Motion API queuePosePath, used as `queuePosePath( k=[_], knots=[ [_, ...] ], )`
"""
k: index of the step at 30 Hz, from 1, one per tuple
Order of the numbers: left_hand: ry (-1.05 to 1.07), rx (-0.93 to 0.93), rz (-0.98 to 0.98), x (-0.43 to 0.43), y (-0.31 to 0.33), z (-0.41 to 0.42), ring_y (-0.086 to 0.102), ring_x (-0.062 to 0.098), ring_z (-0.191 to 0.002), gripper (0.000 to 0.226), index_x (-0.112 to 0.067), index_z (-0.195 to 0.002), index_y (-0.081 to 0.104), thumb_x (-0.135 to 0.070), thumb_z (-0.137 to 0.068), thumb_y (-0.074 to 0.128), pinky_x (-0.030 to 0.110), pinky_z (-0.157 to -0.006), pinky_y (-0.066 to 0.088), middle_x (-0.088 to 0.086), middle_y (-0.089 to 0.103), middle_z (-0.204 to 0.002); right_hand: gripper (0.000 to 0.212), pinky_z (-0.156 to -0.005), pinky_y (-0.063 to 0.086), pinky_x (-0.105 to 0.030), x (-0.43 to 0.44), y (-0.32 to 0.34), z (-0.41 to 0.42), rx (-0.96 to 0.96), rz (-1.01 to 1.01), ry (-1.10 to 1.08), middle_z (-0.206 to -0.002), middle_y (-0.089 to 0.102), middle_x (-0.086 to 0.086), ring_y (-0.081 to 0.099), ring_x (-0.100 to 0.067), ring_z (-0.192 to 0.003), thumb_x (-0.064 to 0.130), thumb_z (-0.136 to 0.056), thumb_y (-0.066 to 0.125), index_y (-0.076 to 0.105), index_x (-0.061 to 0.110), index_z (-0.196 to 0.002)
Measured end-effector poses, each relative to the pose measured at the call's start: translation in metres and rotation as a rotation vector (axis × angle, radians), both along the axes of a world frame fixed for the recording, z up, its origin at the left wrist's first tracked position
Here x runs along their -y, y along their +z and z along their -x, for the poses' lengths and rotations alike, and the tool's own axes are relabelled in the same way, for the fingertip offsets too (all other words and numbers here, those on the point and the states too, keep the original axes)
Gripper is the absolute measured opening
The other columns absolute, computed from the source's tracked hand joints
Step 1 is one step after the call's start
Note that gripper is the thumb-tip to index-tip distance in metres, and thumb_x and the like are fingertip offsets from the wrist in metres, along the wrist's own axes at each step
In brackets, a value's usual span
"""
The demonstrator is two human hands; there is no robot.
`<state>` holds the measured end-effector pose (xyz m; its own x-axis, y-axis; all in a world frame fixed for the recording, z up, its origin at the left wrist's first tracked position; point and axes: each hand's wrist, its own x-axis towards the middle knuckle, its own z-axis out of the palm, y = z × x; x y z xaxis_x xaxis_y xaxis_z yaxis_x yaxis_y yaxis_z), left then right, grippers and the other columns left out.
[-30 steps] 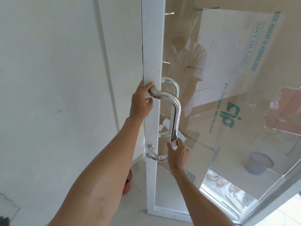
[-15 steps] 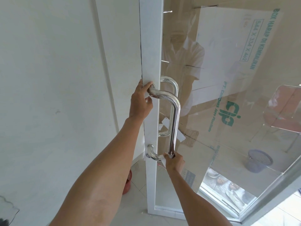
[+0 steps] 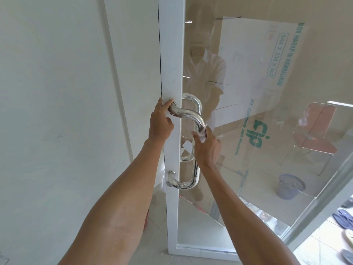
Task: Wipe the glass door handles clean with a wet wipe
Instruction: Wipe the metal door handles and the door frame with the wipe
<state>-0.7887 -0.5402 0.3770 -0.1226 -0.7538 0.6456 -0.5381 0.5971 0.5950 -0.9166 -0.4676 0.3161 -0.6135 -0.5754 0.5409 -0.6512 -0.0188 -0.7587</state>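
A chrome D-shaped handle is fixed to the white frame of a glass door. My left hand grips the handle's upper end where it meets the frame. My right hand is wrapped around the vertical bar just below the upper bend, with a white wet wipe pressed between fingers and bar. A second chrome handle shows on the far side of the glass, partly hidden by the near one.
A white wall runs along the left. Behind the glass stand a large cardboard box with green print, a red chair and a blue basket. Sandals lie on the floor at lower right.
My right hand slid with the wipe down to the handle's lower bend, then up the bar to just below the upper bend. My left hand kept its grip at the top.
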Motion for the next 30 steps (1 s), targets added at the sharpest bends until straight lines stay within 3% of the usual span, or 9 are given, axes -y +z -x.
queuePosePath(
  k=[3,6,8,11,14,17,21,26,30],
  knots=[
    [-0.012,-0.043,-0.002,-0.002,0.002,0.003,0.036,0.027,-0.142,0.067,-0.012,-0.141,0.051,0.02,-0.082,0.05,0.038,-0.116,0.033,0.015,0.038,-0.153,0.025,-0.052,0.029,-0.027,0.0,0.018,0.002,-0.046,-0.005,-0.003,-0.052,0.046,0.01,0.043,-0.009,-0.048,0.04,-0.087,0.064,0.048,0.022,-0.079],
    [-0.028,-0.081,-0.006,-0.003,0.002,0.004,0.04,0.027,-0.14,0.065,-0.01,-0.139,0.052,0.021,-0.081,0.048,0.039,-0.114,0.036,0.015,0.042,-0.15,0.029,-0.055,0.033,-0.028,-0.008,0.001,0.004,-0.036,-0.074,0.027,-0.056,0.045,0.007,0.044,-0.018,-0.054,0.04,-0.087,0.065,0.054,0.013,-0.087],
    [-0.036,-0.086,-0.004,-0.003,0.001,0.003,0.04,0.027,-0.14,0.064,-0.009,-0.139,0.052,0.021,-0.082,0.048,0.04,-0.113,0.037,0.014,0.041,-0.151,0.032,-0.049,0.029,-0.026,-0.016,-0.017,0.004,-0.013,-0.16,0.045,-0.057,0.045,0.009,0.046,-0.018,-0.057,0.041,-0.086,0.067,0.051,0.014,-0.081],
    [-0.041,-0.057,0.006,-0.003,0.0,0.0,0.037,0.027,-0.142,0.064,-0.011,-0.14,0.05,0.02,-0.084,0.05,0.039,-0.115,0.034,0.014,0.039,-0.152,0.031,-0.055,0.028,-0.028,-0.026,-0.025,0.004,-0.016,-0.251,0.045,-0.068,0.057,0.007,0.05,-0.017,-0.063,0.043,-0.084,0.068,0.052,0.017,-0.08],
    [-0.04,-0.031,0.013,-0.003,0.0,-0.003,0.037,0.027,-0.142,0.065,-0.012,-0.141,0.05,0.02,-0.084,0.049,0.038,-0.117,0.031,0.014,0.038,-0.153,0.027,-0.053,0.035,-0.027,-0.021,0.006,0.004,-0.037,-0.155,0.046,-0.069,0.061,0.003,0.052,-0.018,-0.058,0.039,-0.083,0.07,0.056,0.015,-0.082],
    [-0.025,-0.036,0.03,-0.004,-0.002,-0.001,0.035,0.027,-0.143,0.062,-0.011,-0.141,0.05,0.019,-0.087,0.049,0.033,-0.119,0.024,0.015,0.039,-0.152,0.017,-0.057,0.043,-0.03,-0.009,0.055,-0.001,-0.204,-0.066,0.024,-0.071,0.067,-0.001,0.059,-0.023,-0.063,0.031,-0.082,0.07,0.066,0.022,-0.096],
    [-0.007,-0.003,0.039,-0.004,0.0,-0.002,0.035,0.029,-0.142,0.062,-0.013,-0.142,0.048,0.016,-0.088,0.051,0.033,-0.118,0.024,0.017,0.036,-0.154,0.009,-0.054,0.032,-0.028,-0.005,0.074,-0.004,-0.469,-0.15,-0.013,-0.067,0.064,-0.001,0.061,-0.028,-0.065,0.024,-0.081,0.069,0.063,0.02,-0.086],
    [-0.02,0.019,0.011,-0.005,0.003,-0.004,0.036,0.03,-0.142,0.064,-0.013,-0.144,0.047,0.016,-0.088,0.053,0.035,-0.118,0.026,0.016,0.034,-0.155,0.032,-0.058,0.041,-0.031,-0.019,0.045,0.018,-0.282,-0.201,0.036,-0.078,0.069,-0.005,0.061,-0.025,-0.069,0.045,-0.082,0.069,0.062,0.015,-0.089],
    [-0.024,0.03,0.013,-0.005,0.002,-0.005,0.037,0.03,-0.141,0.064,-0.013,-0.143,0.047,0.017,-0.087,0.052,0.035,-0.119,0.025,0.017,0.035,-0.154,0.028,-0.064,0.051,-0.037,-0.017,0.054,0.01,-0.341,-0.16,0.003,-0.083,0.071,-0.005,0.064,-0.028,-0.075,0.042,-0.084,0.067,0.065,0.019,-0.1]
  ],
)
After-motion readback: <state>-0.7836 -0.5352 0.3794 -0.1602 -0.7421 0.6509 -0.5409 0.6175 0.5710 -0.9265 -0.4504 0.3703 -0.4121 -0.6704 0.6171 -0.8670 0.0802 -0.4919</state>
